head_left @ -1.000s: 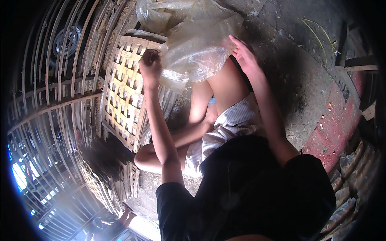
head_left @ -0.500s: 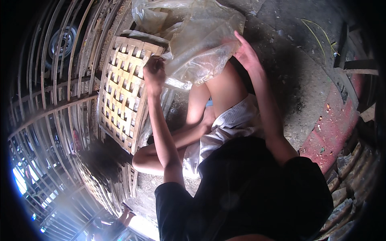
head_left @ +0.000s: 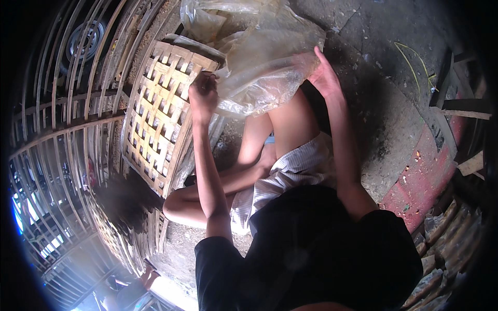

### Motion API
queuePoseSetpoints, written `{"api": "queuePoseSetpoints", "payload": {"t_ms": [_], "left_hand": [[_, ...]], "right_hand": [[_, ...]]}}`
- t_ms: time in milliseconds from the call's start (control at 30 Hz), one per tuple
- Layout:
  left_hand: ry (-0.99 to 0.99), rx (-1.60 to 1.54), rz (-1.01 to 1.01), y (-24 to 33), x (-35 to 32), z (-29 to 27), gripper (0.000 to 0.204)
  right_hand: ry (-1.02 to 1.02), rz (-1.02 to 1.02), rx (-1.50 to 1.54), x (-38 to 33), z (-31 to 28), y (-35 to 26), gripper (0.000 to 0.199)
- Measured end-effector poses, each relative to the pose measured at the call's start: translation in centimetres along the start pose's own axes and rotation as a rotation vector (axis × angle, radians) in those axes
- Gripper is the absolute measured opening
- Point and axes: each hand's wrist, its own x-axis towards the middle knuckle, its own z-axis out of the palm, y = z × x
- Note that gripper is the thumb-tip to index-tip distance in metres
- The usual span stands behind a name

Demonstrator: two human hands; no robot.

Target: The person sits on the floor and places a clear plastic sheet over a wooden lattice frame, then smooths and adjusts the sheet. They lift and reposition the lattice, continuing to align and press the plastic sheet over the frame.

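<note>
Logged from my remote station. Step in hand, as I judge it: holding out and opening a translucent, yellow-tinged plastic film (head_left: 264, 78); I cannot tell whether it is a bag or a loose sheet. It lies spread between the hands, above the bare shins and in front of the knees.

Left hand (head_left: 203, 93): closed in a fist, apparently gripping the film's near-left edge. Right hand (head_left: 327, 80): open, thumb raised clear; its other fingers show only as a pink blur through the plastic, with no firm grip visible. My judgement: a further move calls for steady tension from the left and a flat, gentle right hand, since such thin material would probably cling and fold.

Materials. Film: glossy, wrinkled, cloudy in patches, its lower edge sagging in a soft curve. Beside the left forearm, a pale yellow woven bamboo panel (head_left: 158, 111), flat strips crossing with square gaps. Further left, a brown slatted wooden screen (head_left: 62, 103), long thin bars bowed by my lens. Right of the hands, a rough grey dusty floor (head_left: 384, 124), then a flat red scuffed sheet (head_left: 415, 184) sprinkled with small crumbs.
</note>
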Motion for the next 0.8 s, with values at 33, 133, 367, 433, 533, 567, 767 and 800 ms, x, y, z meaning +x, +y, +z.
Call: {"api": "queuePoseSetpoints", "payload": {"t_ms": [33,133,367,433,533,567,767,800], "left_hand": [[-0.014,-0.006,-0.028,0.4,-0.1,0.0,0.012],[-0.057,-0.047,0.019,1.0,-0.3,0.4,0.015],[-0.035,-0.033,0.117,-1.9,-1.0,-0.8,0.010],[-0.080,-0.054,0.064,-2.2,-1.5,-1.1,0.010],[-0.159,-0.085,0.020,-0.2,-1.3,-0.8,0.010],[-0.197,-0.110,0.023,1.0,-0.9,-0.1,0.011],[-0.056,-0.187,0.024,-0.4,-1.1,2.0,0.011],[-0.044,-0.126,-0.032,-1.0,-1.9,0.6,0.011]], "right_hand": [[-0.094,-0.063,-0.016,-0.1,0.7,0.4,0.054],[0.198,-0.166,-0.317,6.1,-4.0,-1.2,0.054],[0.467,-0.041,0.217,6.2,-4.1,-4.5,0.058],[0.208,0.021,0.113,5.3,-1.6,-3.1,0.060],[0.150,-0.064,-0.206,8.4,-2.9,-2.1,0.056],[0.202,-0.101,-0.241,11.2,-6.2,-3.2,0.055],[0.428,-0.361,0.074,13.3,-14.6,-7.5,0.061],[0.447,-0.275,0.068,11.9,-11.1,-4.3,0.065]]}}
